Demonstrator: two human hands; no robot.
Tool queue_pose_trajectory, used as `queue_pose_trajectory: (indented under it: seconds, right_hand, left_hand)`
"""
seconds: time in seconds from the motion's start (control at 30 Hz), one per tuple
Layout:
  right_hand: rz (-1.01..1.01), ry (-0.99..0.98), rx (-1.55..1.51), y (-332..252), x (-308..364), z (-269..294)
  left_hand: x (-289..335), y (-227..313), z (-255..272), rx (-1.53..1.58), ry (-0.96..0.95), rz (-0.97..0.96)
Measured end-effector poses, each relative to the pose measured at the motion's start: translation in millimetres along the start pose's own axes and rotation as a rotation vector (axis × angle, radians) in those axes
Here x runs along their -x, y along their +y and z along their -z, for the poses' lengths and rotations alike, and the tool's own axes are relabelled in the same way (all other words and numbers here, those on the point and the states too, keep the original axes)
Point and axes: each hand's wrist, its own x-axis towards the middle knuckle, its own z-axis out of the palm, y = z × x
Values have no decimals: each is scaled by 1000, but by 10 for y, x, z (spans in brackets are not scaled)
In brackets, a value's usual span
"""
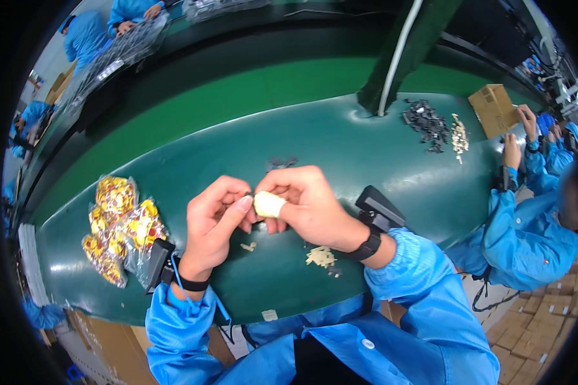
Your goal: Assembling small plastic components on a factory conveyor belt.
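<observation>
My left hand (213, 221) and my right hand (311, 204) meet over the middle of the green table (192, 151). A small dark piece (251, 194) is pinched in my left fingertips; its exact kind is too small to tell. My right thumb wears a pale yellow finger cot (269, 205). The fingers of my right hand are closed against the left ones, and whatever they grip is hidden. Just beyond my hands lie several small black parts (280, 163). Nearer to me are a small heap of cream-coloured pieces (321, 257) and a few loose cream pieces (248, 246).
Clear bags of yellow and red parts (117, 221) lie at the left. At the far right are a black parts pile (426, 123), a cream parts pile (459, 137) and a cardboard box (493, 110), beside a co-worker's hands (512, 151). A green post (401, 58) rises from the table's back.
</observation>
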Motion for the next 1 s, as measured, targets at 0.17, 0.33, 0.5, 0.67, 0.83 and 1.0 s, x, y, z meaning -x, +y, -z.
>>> queue_pose_trajectory:
  seconds: [0.17,0.33,0.5,0.67,0.83,1.0]
  right_hand:
    - [-7,29,145,-73,-40,79]
    - [335,549,1032,-130,-204,464]
    - [137,817,1171,-294,-246,989]
    - [76,865,1113,-243,-265,1324]
    - [153,864,1162,-302,-231,1033]
    - [-33,58,1115,-375,-137,609]
  left_hand:
    - [-50,-69,-26,37,5,17]
    - [-90,-94,-34,6,142,74]
    - [-102,-98,-25,-38,197,73]
    - [-103,-130,-37,-18,140,78]
    - [-73,-119,-17,-32,142,99]
    - [-61,-177,-15,-145,78,81]
